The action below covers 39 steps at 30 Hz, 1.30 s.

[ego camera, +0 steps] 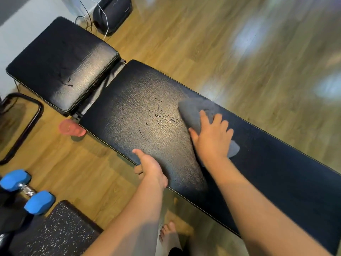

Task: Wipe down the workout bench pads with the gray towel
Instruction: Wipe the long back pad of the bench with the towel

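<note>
The long black back pad (pixel 151 126) of the workout bench runs from centre to lower right, its cracked surface showing worn marks near the middle. The shorter black seat pad (pixel 60 61) lies at the upper left, across a narrow gap. My right hand (pixel 212 137) presses flat with spread fingers on the gray towel (pixel 191 112), which lies on the long pad near its far edge. My left hand (pixel 149 169) grips the near edge of the long pad, thumb on top and fingers curled underneath.
A blue dumbbell (pixel 25 191) lies on the wooden floor at lower left beside a speckled black mat (pixel 60 231). A black metal frame (pixel 27 124) stands at left. A dark device with cables (pixel 112 13) sits at the top. My bare foot (pixel 168 235) is below the bench.
</note>
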Each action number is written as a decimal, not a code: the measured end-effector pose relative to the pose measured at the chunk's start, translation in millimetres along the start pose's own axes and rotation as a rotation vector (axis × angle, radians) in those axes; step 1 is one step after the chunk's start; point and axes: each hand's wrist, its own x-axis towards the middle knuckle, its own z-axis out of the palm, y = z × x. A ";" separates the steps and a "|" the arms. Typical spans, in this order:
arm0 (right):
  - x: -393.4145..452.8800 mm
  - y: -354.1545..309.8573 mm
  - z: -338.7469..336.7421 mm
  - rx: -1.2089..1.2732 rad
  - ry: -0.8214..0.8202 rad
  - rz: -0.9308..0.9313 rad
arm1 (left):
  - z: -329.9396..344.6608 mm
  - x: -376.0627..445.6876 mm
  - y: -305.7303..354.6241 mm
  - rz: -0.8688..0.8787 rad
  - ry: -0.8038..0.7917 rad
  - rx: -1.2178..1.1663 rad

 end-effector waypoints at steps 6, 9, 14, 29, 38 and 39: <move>-124.0 -23.6 26.5 -0.036 -0.045 -0.319 | -3.2 70.6 -33.0 -0.003 -0.202 -0.037; -130.4 -19.9 31.5 -0.037 0.014 -0.349 | -4.6 71.8 -36.3 -0.019 -0.222 0.034; -91.2 -15.0 26.2 -0.026 -0.020 -0.400 | -4.2 16.8 -4.9 0.013 -0.120 -0.022; -24.1 -75.1 16.1 0.013 0.007 -0.089 | -15.4 6.2 10.4 -0.165 -0.312 -0.086; -123.3 -99.5 35.2 -0.007 -0.140 -0.242 | -9.8 79.0 149.8 0.016 -0.217 -0.078; -118.0 -99.1 33.9 -0.009 -0.116 -0.269 | -7.1 80.9 160.1 0.025 -0.173 -0.081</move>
